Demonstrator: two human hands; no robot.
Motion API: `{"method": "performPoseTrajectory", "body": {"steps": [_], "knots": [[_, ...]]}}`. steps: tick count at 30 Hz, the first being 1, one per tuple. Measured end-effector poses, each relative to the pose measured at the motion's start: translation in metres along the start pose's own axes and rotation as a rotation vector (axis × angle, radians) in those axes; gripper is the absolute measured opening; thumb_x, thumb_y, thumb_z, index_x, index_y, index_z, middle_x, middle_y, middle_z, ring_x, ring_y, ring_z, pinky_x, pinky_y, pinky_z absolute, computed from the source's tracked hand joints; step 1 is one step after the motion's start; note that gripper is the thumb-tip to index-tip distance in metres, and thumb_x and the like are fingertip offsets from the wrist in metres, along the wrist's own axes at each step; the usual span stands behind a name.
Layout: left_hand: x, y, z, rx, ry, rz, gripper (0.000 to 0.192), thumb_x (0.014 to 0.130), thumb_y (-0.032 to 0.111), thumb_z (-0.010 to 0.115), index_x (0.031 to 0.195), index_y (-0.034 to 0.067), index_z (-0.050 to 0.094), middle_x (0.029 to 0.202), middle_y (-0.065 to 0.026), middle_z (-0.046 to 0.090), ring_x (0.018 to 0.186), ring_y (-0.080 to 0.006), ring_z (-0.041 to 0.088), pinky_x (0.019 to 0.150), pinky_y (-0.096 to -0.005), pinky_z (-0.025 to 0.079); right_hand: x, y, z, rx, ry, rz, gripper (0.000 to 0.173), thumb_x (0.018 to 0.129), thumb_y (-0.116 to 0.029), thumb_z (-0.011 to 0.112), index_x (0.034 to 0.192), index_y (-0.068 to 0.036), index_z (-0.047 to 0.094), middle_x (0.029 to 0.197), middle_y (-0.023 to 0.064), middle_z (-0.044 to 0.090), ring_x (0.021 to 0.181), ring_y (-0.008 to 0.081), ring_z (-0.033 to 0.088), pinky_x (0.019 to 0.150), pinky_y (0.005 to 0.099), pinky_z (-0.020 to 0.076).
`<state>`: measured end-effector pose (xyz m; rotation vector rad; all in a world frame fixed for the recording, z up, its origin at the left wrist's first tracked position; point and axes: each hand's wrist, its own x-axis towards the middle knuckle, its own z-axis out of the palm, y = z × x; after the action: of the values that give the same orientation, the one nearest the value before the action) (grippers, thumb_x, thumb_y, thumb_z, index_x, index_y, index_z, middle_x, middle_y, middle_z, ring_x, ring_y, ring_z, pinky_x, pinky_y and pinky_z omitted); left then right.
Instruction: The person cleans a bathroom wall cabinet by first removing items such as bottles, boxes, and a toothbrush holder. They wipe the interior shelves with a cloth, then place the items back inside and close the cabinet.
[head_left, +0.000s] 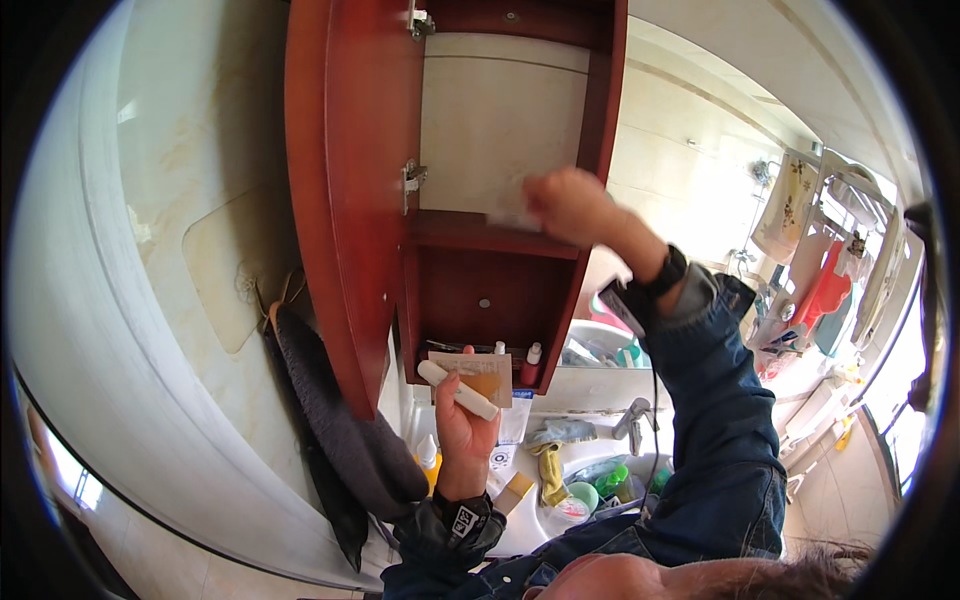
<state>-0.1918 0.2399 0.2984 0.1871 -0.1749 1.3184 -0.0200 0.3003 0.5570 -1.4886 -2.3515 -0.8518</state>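
Note:
My left hand (466, 431) grips a white tube (474, 397) together with a flat printed card (495, 369), just in front of the lower cubby of a red-brown wooden wall cabinet (491, 274). Higher up, my right hand (574, 206) is at the cabinet's middle shelf (487, 231), blurred by motion. A thin whitish sheet (512, 210), perhaps a wipe, shows at its fingers; its outline is smeared. The cabinet door (345, 187) stands swung out to the left. Small bottles, one a red bottle (531, 366) with a white cap, stand in the lower cubby.
Below lies a washbasin (525, 525) crowded with containers, with a tap (634, 420) and a yellow cloth (553, 476). An orange bottle (429, 465) stands left. A dark towel (337, 405) hangs beside the door. A mirror (675, 150) covers the right wall; a cable (655, 420) dangles by my right arm.

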Motion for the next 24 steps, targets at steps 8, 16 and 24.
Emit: {"method": "performPoseTrajectory", "body": {"steps": [8, 16, 24], "knots": [[0.006, -0.011, 0.001, -0.122, 0.012, 0.013, 0.031, 0.082, 0.015, 0.06, 0.113, 0.012, 0.056, 0.113, -0.0061, 0.06, 0.109, -0.0252, 0.056, 0.098, -0.0461, 0.043, -0.071, -0.078, 0.034, 0.454, -0.444, -0.274, 0.018, 0.085, -0.02, 0.056, 0.08, -0.003, 0.06, 0.075, 0.0165, 0.065, 0.073, 0.0358, 0.065, 0.067, 0.0425, 0.0526], [0.003, 0.007, -0.026, -0.082, 0.09, -0.011, 0.031, 0.082, 0.014, 0.061, 0.113, 0.012, 0.056, 0.109, -0.0046, 0.062, 0.105, -0.0228, 0.058, 0.094, -0.0429, 0.046, 0.013, 0.007, 0.035, -0.356, -0.448, 0.092, 0.031, 0.09, -0.025, 0.048, 0.086, -0.002, 0.067, 0.087, 0.0133, 0.068, 0.087, 0.0333, 0.062, 0.073, 0.0417, 0.051], [-0.001, 0.0, -0.029, -0.064, 0.146, -0.047, 0.031, 0.083, 0.015, 0.061, 0.114, 0.012, 0.055, 0.111, -0.0051, 0.062, 0.105, -0.0235, 0.058, 0.094, -0.043, 0.046, -0.025, 0.001, 0.034, -0.372, -0.447, -0.036, 0.017, 0.076, -0.012, 0.058, 0.084, -0.004, 0.07, 0.09, 0.0129, 0.067, 0.087, 0.0273, 0.064, 0.084, 0.0371, 0.0433]]}}
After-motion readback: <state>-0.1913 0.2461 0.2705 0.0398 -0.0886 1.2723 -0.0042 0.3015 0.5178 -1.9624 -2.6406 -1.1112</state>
